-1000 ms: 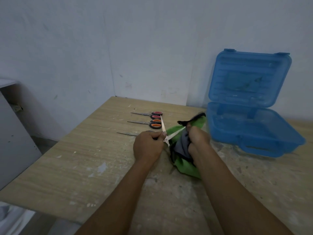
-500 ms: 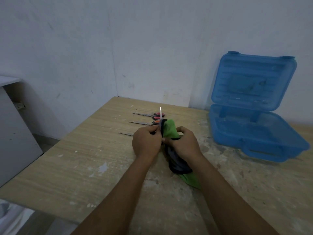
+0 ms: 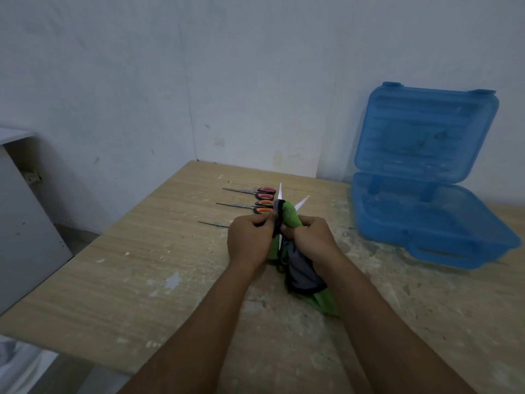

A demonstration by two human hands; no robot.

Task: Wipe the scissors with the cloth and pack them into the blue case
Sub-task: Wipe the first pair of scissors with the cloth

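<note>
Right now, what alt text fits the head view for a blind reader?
A left hand holds open scissors while the right hand wipes them with a green and grey cloth over a wooden table. Three more scissors lie beyond; an open blue case sits right.

The table [image 3: 142, 280] stands against the wall [image 3: 199, 81], with a cabinet [image 3: 22, 223] off its left edge. The case [image 3: 426, 228] sits on the table's far right, its lid [image 3: 426, 132] upright behind the base. In the middle the left hand [image 3: 248, 240] and right hand [image 3: 314, 240] meet, the cloth [image 3: 301, 271] between them and trailing onto the table under the right wrist. The held scissors [image 3: 280, 191] rise between the hands, blades spread toward the far side. Beyond the left hand, three pairs lie on the table with tips pointing left: farthest scissors [image 3: 250, 190], middle scissors [image 3: 247, 206], and nearest scissors [image 3: 213, 223], partly hidden behind that hand.
</note>
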